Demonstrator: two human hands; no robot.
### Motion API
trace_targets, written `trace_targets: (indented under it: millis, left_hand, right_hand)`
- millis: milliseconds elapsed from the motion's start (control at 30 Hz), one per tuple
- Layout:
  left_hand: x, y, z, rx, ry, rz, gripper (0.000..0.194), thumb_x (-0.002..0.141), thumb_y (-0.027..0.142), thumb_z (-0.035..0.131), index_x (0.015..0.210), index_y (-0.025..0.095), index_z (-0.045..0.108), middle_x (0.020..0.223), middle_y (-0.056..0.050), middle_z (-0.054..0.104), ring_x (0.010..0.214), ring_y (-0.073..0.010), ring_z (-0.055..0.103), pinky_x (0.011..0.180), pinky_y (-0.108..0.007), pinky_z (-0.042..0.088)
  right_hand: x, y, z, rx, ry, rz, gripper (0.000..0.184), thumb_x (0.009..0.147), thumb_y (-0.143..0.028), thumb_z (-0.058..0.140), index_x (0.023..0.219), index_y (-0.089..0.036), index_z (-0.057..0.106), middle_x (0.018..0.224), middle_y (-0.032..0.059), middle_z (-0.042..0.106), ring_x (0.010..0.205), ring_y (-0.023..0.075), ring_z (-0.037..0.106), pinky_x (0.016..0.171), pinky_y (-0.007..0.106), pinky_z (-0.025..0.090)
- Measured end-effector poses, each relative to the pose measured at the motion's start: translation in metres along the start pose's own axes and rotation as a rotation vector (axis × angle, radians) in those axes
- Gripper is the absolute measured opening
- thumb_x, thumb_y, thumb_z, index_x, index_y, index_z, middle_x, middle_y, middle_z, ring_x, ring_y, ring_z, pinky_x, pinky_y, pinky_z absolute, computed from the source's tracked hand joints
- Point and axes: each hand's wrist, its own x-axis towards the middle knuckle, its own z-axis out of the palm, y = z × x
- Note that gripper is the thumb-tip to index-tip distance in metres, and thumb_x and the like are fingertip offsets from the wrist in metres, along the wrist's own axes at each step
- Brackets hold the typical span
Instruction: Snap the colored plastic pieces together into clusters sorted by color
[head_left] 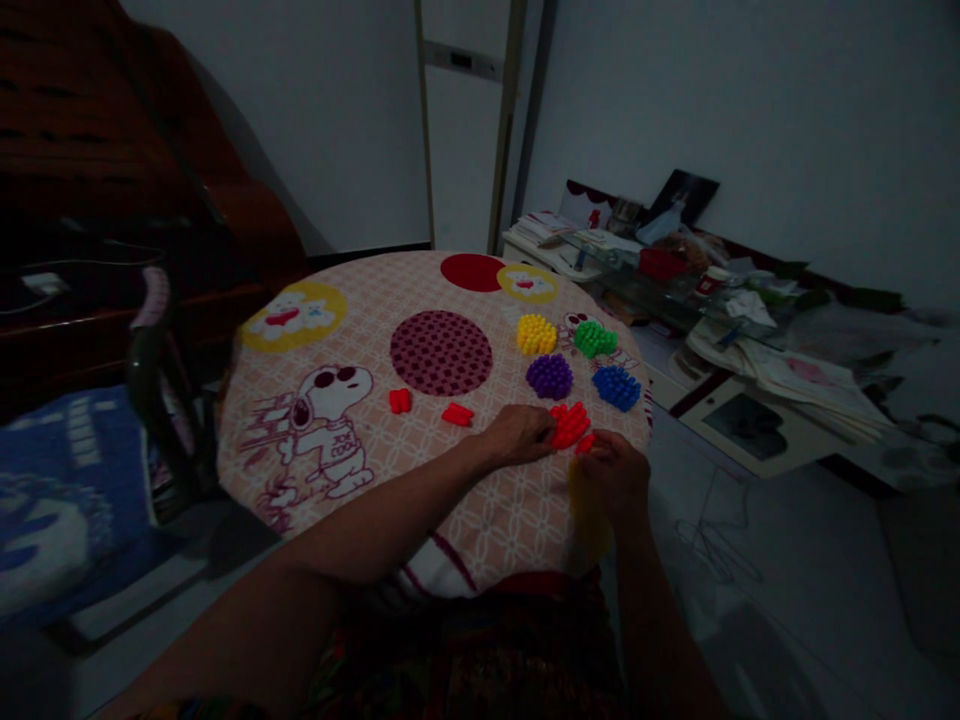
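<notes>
Red pile (570, 425) on the right side of a round, cloth-covered table (495, 520).
The right hand (621, 475) pinches a red piece (584, 443) beside the pile; the left hand (521, 434) curls at the pile's left edge, its grip impossible to tell.

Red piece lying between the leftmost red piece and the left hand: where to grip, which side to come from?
Likely best: pinch the red piece mid-length, across its narrower width, coming from above. It lies on the tablecloth, looks longer side to side, and sits apart from its neighbours; the left forearm crosses on its near side.
</notes>
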Motion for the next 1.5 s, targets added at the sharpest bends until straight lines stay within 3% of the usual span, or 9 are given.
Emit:
trace_targets:
  millis: [433,600,733,867,967,1133,1267,1400,1500]
  left_hand:
    - [-0.001,-0.001,0.000,-0.036,-0.012,0.022,0.015,0.082,0.033,0.066,0.077,0.018,0.066,0.084,-0.003,0.069,0.075,-0.0165,0.059,0.060,-0.028,0.032]
    - [-0.006,-0.017,-0.035,-0.101,-0.038,-0.041,0.018,0.080,0.033,0.066,0.072,0.018,0.067,0.070,-0.001,0.066,0.064,-0.0133,0.055,0.058,-0.027,0.030]
    - [-0.028,-0.048,-0.075,-0.057,-0.027,-0.207,0.014,0.074,0.030,0.071,0.079,0.017,0.071,0.075,-0.002,0.069,0.064,-0.0136,0.056,0.059,-0.026,0.032]
    - [-0.056,-0.068,-0.095,-0.028,-0.171,-0.321,0.029,0.061,0.024,0.079,0.089,0.020,0.073,0.084,-0.002,0.072,0.070,-0.0155,0.059,0.061,-0.024,0.034]
    - [-0.066,-0.074,-0.092,0.006,-0.186,-0.337,0.033,0.061,0.020,0.077,0.094,0.021,0.073,0.089,-0.003,0.073,0.075,-0.0170,0.060,0.064,-0.024,0.036]
    - [-0.058,-0.083,-0.081,0.013,0.002,-0.449,0.016,0.068,0.014,0.064,0.082,0.018,0.072,0.081,-0.004,0.070,0.074,-0.0175,0.058,0.065,-0.025,0.037]
    - [-0.045,-0.075,-0.071,-0.464,0.083,-0.339,0.015,0.068,0.022,0.065,0.081,0.015,0.068,0.073,0.000,0.065,0.068,-0.0134,0.056,0.063,-0.022,0.040]
    - [-0.031,-0.045,-0.050,-0.965,-0.059,-0.174,0.027,0.065,0.028,0.073,0.085,0.012,0.067,0.074,-0.001,0.067,0.062,-0.0102,0.055,0.058,-0.020,0.040]
    - [-0.023,-0.024,-0.033,-1.112,-0.144,-0.114,0.030,0.065,0.030,0.076,0.086,0.011,0.066,0.071,-0.002,0.066,0.056,-0.0082,0.051,0.052,-0.018,0.035]
  right_hand:
    - [-0.005,-0.003,0.009,0.007,0.011,-0.008,0.044,0.067,-0.033,0.068,0.107,-0.016,0.072,0.087,0.0086,0.077,0.069,0.0216,0.070,0.062,0.031,0.054]
    - [-0.001,0.013,0.000,-0.033,0.065,-0.019,0.051,0.066,-0.028,0.061,0.114,-0.015,0.071,0.105,0.0137,0.076,0.082,0.0240,0.072,0.067,0.033,0.056]
    - [0.003,0.014,-0.001,0.055,0.140,0.038,0.046,0.069,-0.030,0.059,0.109,-0.014,0.073,0.093,0.0121,0.077,0.066,0.0214,0.068,0.055,0.030,0.052]
    - [0.006,0.004,0.008,0.158,0.174,0.141,0.039,0.068,-0.031,0.059,0.099,-0.013,0.074,0.077,0.0078,0.075,0.051,0.0176,0.060,0.045,0.027,0.044]
    - [0.009,0.002,0.015,0.179,0.210,0.163,0.034,0.066,-0.033,0.061,0.090,-0.013,0.074,0.068,0.0056,0.073,0.051,0.0178,0.060,0.046,0.027,0.044]
    - [0.010,0.006,0.018,0.176,0.227,0.128,0.034,0.066,-0.034,0.062,0.089,-0.013,0.075,0.064,0.0057,0.071,0.052,0.0189,0.061,0.050,0.028,0.046]
    - [0.008,0.010,0.018,0.124,0.242,0.078,0.035,0.069,-0.036,0.061,0.089,-0.012,0.076,0.072,0.0087,0.073,0.058,0.0204,0.063,0.055,0.030,0.047]
    - [0.008,0.012,0.020,0.122,0.247,0.078,0.036,0.070,-0.038,0.061,0.090,-0.012,0.076,0.072,0.0087,0.074,0.059,0.0206,0.063,0.055,0.030,0.047]
    - [0.007,0.013,0.020,0.144,0.240,0.090,0.035,0.071,-0.037,0.061,0.091,-0.012,0.076,0.066,0.0062,0.071,0.055,0.0198,0.061,0.053,0.030,0.045]
